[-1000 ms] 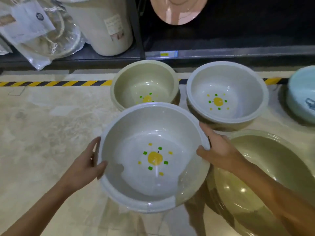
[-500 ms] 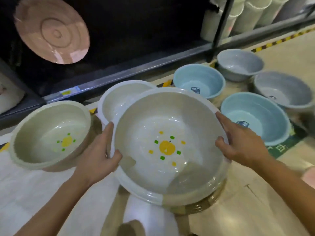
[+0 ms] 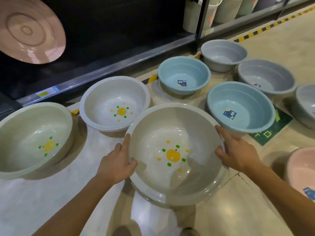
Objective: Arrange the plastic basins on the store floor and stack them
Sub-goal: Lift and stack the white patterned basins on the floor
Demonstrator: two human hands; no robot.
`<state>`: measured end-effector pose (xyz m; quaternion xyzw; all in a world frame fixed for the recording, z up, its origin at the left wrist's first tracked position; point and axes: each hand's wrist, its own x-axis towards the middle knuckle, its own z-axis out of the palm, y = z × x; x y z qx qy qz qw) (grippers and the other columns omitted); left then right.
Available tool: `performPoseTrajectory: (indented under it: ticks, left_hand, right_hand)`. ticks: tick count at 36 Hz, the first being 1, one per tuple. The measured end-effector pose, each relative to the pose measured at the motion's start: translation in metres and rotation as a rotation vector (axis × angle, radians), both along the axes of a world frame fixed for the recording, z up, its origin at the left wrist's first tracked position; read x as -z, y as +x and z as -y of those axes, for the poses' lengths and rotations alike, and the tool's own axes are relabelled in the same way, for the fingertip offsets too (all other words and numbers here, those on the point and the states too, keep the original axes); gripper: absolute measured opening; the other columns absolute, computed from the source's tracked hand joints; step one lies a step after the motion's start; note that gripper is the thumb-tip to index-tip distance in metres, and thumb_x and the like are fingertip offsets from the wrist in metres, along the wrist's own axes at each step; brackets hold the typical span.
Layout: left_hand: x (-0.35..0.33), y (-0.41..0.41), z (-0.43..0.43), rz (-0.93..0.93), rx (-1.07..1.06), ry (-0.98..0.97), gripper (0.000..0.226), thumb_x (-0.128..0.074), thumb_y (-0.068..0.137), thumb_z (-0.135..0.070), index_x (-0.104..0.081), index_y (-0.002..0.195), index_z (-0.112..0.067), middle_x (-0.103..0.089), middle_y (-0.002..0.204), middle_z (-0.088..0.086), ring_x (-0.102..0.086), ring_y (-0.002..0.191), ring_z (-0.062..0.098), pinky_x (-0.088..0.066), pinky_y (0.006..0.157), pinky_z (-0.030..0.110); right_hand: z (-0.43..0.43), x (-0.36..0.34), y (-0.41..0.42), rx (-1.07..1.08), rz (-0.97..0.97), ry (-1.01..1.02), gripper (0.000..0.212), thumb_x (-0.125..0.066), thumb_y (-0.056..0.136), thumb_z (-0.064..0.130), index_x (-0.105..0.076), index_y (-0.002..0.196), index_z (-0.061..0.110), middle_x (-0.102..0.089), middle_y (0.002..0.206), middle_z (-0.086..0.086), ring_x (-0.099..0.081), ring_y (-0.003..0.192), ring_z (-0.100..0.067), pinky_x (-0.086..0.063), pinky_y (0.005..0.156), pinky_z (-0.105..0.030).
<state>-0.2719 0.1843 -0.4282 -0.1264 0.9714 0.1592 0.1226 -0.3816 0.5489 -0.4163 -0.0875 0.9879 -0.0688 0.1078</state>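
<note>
The store floor [image 3: 281, 53], pale and glossy, carries everything here, with a dark shelf unit [image 3: 119, 31] along its far edge behind a yellow-and-black striped line [image 3: 265, 28].

Nine basins show on the floor. Four carry a yellow-and-green flower print: a green one [image 3: 20, 126] at the left edge, a white one [image 3: 95, 106] near the shelf, and the grey-white held basin [image 3: 153, 130] in the middle, which sits nested in another basin [image 3: 179, 204] whose rim peeks out underneath. Two are blue: a far blue basin [image 3: 170, 72] and a near blue basin [image 3: 221, 96], each with a sticker inside. Three are grey: one [image 3: 213, 48] by the shelf post, one [image 3: 252, 70] just right of it, and one [image 3: 305, 103] cut off by the right edge. A pink basin [image 3: 296, 167] is partly visible at the lower right, making ten with the hidden one.

All stand mouth up; being round, they have no long axis. The held basin tilts slightly toward the camera.

The near blue basin's rim lies just beside the held basin's right side, and the white one crowds its far left.

A pink round lid [image 3: 25, 29] leans on the shelf.

The left hand [image 3: 115, 160] clamps the held basin's left rim, thumb inside. The right hand [image 3: 237, 152] clamps its right rim likewise.
</note>
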Motion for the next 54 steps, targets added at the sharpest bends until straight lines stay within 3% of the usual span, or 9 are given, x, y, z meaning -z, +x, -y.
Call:
performPoseTrajectory:
  ticks: [7,17,24,26,29,35,42,46,54]
  left_hand:
    - [0.031,0.01,0.007,0.146,0.036,-0.033,0.082,-0.035,0.094,-0.051,0.012,0.156,-0.025,-0.046,0.121,0.006,-0.053,0.089,0.022,-0.044,0.071,0.035]
    - [0.052,0.015,0.009,0.146,0.094,-0.047,0.085,-0.035,0.096,-0.055,0.015,0.156,-0.021,-0.046,0.129,0.007,-0.06,0.102,0.024,-0.056,0.08,0.04]
    - [0.056,0.015,0.012,0.132,0.099,-0.067,0.086,-0.036,0.095,-0.061,0.01,0.157,-0.024,-0.048,0.132,0.006,-0.059,0.109,0.026,-0.054,0.085,0.041]
    - [0.05,0.016,0.017,0.115,0.107,-0.11,0.08,-0.033,0.095,-0.061,0.001,0.157,-0.026,-0.049,0.131,0.008,-0.057,0.11,0.027,-0.051,0.086,0.042]
    - [0.03,0.015,0.03,0.043,0.105,-0.173,0.069,-0.032,0.094,-0.058,-0.017,0.154,-0.026,-0.052,0.131,0.008,-0.056,0.113,0.028,-0.048,0.092,0.043]
    - [-0.041,0.01,0.072,-0.048,0.047,-0.233,0.054,-0.037,0.095,-0.054,-0.054,0.133,-0.02,-0.059,0.123,0.006,-0.057,0.114,0.027,-0.044,0.092,0.04]
    - [-0.132,0.05,0.138,-0.154,-0.072,-0.252,0.049,-0.039,0.093,-0.052,-0.056,0.128,-0.023,-0.062,0.116,0.005,-0.061,0.105,0.027,-0.047,0.084,0.04]
    - [-0.167,0.101,0.189,-0.136,-0.209,-0.241,0.054,-0.041,0.092,-0.053,-0.049,0.138,-0.024,-0.058,0.128,0.006,-0.058,0.115,0.03,-0.047,0.09,0.042]
    - [-0.162,0.163,0.282,-0.104,-0.449,-0.289,0.057,-0.045,0.094,-0.049,-0.042,0.143,-0.021,-0.058,0.129,0.005,-0.057,0.117,0.028,-0.048,0.085,0.039]
  right_hand:
    - [0.007,0.036,0.005,-0.041,0.032,0.066,0.075,-0.048,0.093,0.045,-0.012,0.158,0.036,-0.068,0.11,-0.005,-0.062,0.092,-0.027,-0.047,0.065,-0.035]
    - [0.009,0.067,0.011,0.008,0.09,0.126,0.074,-0.043,0.098,0.047,0.0,0.158,0.035,-0.063,0.111,-0.003,-0.055,0.092,-0.021,-0.056,0.074,-0.039]
    - [0.014,0.067,0.013,0.019,0.166,0.137,0.08,-0.042,0.099,0.046,0.008,0.16,0.035,-0.055,0.123,-0.007,-0.056,0.11,-0.028,-0.054,0.083,-0.043]
    - [0.018,0.06,0.015,-0.002,0.147,0.208,0.078,-0.041,0.099,0.049,0.004,0.161,0.032,-0.052,0.126,-0.007,-0.055,0.114,-0.028,-0.053,0.087,-0.043]
    - [0.032,0.038,0.011,-0.04,0.059,0.282,0.067,-0.043,0.099,0.05,-0.019,0.156,0.025,-0.053,0.13,-0.006,-0.056,0.118,-0.028,-0.053,0.091,-0.042]
    - [0.099,-0.035,-0.001,-0.223,-0.01,0.317,0.046,-0.046,0.1,0.044,-0.051,0.139,0.02,-0.06,0.132,-0.006,-0.063,0.117,-0.031,-0.055,0.091,-0.041]
    - [0.208,-0.135,0.007,-0.425,-0.086,0.283,0.042,-0.043,0.101,0.045,-0.054,0.135,0.022,-0.061,0.129,-0.005,-0.064,0.114,-0.027,-0.055,0.089,-0.038]
    - [0.282,-0.174,0.026,-0.504,-0.1,0.247,0.044,-0.044,0.102,0.043,-0.05,0.141,0.023,-0.062,0.131,-0.006,-0.065,0.112,-0.027,-0.057,0.091,-0.044]
    - [0.419,-0.153,0.036,-0.731,-0.113,0.211,0.045,-0.043,0.1,0.045,-0.049,0.14,0.027,-0.06,0.126,-0.001,-0.061,0.109,-0.026,-0.054,0.085,-0.041]
